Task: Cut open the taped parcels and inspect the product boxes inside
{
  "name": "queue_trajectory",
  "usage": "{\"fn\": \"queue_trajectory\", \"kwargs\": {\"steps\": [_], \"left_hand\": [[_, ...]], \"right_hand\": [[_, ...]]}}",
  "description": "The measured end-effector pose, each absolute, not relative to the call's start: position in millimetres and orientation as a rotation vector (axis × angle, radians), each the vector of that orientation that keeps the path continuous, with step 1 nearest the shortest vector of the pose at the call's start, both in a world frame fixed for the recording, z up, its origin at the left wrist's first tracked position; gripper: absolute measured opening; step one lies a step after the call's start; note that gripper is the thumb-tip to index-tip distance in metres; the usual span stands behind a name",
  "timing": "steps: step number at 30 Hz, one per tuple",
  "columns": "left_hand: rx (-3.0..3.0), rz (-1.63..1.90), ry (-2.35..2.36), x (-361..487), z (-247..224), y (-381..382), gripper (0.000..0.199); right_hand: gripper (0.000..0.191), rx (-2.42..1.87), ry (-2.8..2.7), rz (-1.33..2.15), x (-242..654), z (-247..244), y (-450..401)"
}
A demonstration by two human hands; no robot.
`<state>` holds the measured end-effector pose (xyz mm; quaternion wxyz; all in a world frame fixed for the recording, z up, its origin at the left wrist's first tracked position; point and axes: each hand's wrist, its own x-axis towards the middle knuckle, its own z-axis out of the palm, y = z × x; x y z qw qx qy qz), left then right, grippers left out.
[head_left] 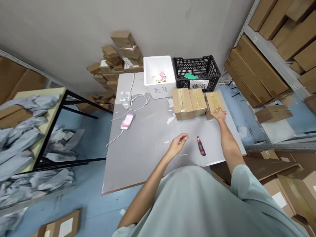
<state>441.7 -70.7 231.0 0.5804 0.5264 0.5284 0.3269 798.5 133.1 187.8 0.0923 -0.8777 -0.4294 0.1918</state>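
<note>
My right hand [219, 114] is on the near end of a taped cardboard box [213, 100], its fingers and thumb over the top edge; the underside of the grip is hidden. Left of that box stand two more taped boxes, a smaller cardboard box [198, 101] and a larger cardboard box [182, 103], side by side. Over the middle of the table my left hand [178, 144] is empty, fingers loosely bent and thumb apart. A red and black utility knife [201, 146] lies on the grey table [138, 154] between my two forearms.
Behind the boxes stand a white bin [160, 90] and a black plastic crate [179, 74]. A power strip [126, 99] with white cables and a pink phone [127, 121] lie at the left. Stacked cartons [125, 49] line the wall; a loaded shelf [266, 41] is at right.
</note>
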Motion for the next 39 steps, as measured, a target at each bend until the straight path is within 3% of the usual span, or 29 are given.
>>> {"fn": "queue_trajectory", "kwargs": {"steps": [7,14,19,24,30,36,39], "left_hand": [[1.065,0.756,1.222,375.6,201.9,-133.5,0.058],[1.102,0.702,1.049,359.6,207.3,-141.3,0.047],[1.080,0.823,1.095,296.3,196.2,-149.3,0.048],[0.896,0.924,1.373,218.9,159.6,-165.4,0.045],[0.811,0.956,1.495,191.3,122.7,-181.1,0.061],[0.772,0.899,1.457,198.4,105.4,-224.2,0.058],[0.716,0.887,1.491,208.8,96.6,-241.7,0.068]], "right_hand": [[0.110,-2.719,-0.857,0.603,788.5,191.9,-31.3],[0.101,-2.646,-0.723,0.472,755.9,214.2,-50.7],[0.094,-2.408,-0.997,0.321,707.3,218.9,-115.3],[0.102,-1.922,-1.495,0.660,649.3,221.8,-182.1],[0.111,-1.557,-2.189,1.089,577.1,216.9,-172.8],[0.098,-1.441,-2.311,1.253,577.1,192.3,-159.5],[0.127,-1.555,-2.012,1.373,595.3,169.5,-167.0]]}}
